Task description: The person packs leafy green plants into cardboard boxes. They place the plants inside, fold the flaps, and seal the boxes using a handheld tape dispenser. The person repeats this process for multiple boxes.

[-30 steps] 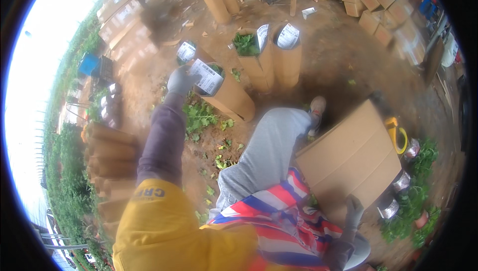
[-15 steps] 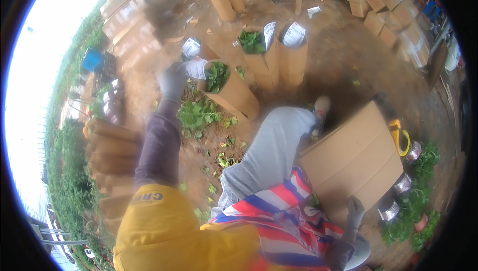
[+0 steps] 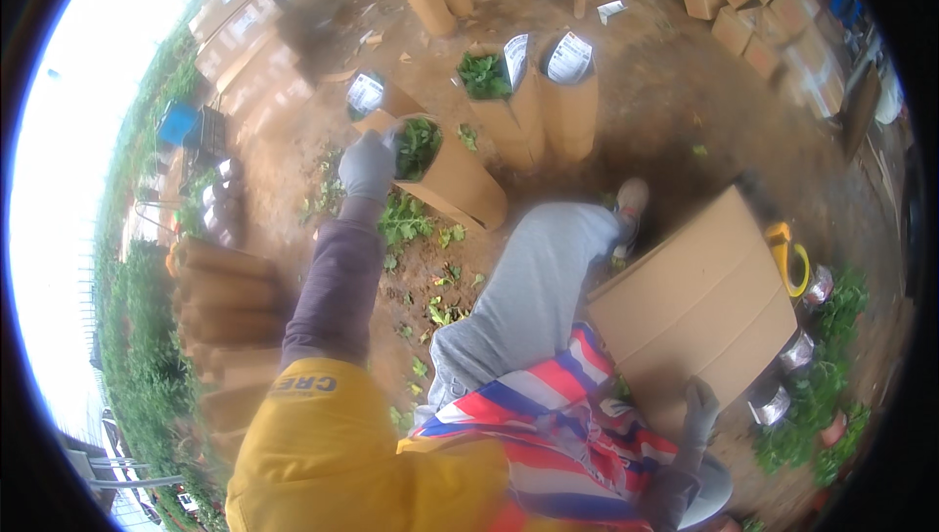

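Observation:
My left hand (image 3: 368, 166), in a grey glove, is at the upper rim of a tall, narrow cardboard box (image 3: 458, 185) that leans to the left. Its fingers are closed at the rim; what they pinch is hidden. Green leafy plants (image 3: 419, 148) fill that box's open end. At the lower right, my right hand (image 3: 700, 407), also gloved, grips the near edge of a wide cardboard box (image 3: 690, 297) beside my leg.
More tall boxes (image 3: 570, 107) with white printed sheets stand ahead, one holding greens. Flat cardboard (image 3: 230, 297) is stacked at left. A yellow tape dispenser (image 3: 790, 260), foil-wrapped bundles (image 3: 771, 403) and greens lie right. Boxes (image 3: 240, 33) are piled far left; loose leaves (image 3: 445, 312) litter the soil.
My left hand has moved right and slightly down, closer to the leaf-filled box's rim. The white sheet that stuck out beside it no longer shows. My right hand stays at the wide box's edge.

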Demonstrator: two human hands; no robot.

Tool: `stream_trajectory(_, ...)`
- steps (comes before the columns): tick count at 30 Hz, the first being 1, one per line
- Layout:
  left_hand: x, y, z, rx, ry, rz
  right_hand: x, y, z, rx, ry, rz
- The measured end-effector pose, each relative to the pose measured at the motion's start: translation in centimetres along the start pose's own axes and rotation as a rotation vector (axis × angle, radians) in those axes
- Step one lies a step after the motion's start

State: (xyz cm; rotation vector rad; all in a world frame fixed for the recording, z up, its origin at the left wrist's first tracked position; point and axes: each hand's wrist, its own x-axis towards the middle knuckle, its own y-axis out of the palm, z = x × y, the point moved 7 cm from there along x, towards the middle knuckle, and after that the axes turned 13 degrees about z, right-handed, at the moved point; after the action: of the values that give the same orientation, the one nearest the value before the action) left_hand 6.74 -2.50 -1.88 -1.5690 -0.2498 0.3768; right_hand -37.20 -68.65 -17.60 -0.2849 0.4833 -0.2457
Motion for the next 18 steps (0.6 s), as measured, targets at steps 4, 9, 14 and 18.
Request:
stream_trajectory(4, 0.0, 2.2, 0.5, -0.069, 0.053, 0.017, 0.2, -0.3, -0.5, -0.05, -0.037, 0.001)
stream_trajectory(9, -0.1, 1.1, 2.7, -0.225, -0.015, -0.001, 0.6, -0.6, -1.5, -0.055, -0.039, -0.011)
stream_trajectory(14, 0.5, 1.5, 2.7, -0.217, -0.046, 0.159, 0.8, -0.6, -1.5, -0.097, -0.036, -0.021)
stream_trajectory(18, 0.2, 1.4, 2.3, -0.102, -0.084, 0.091, 0.5, -0.8, -0.2, -0.074, -0.046, -0.021)
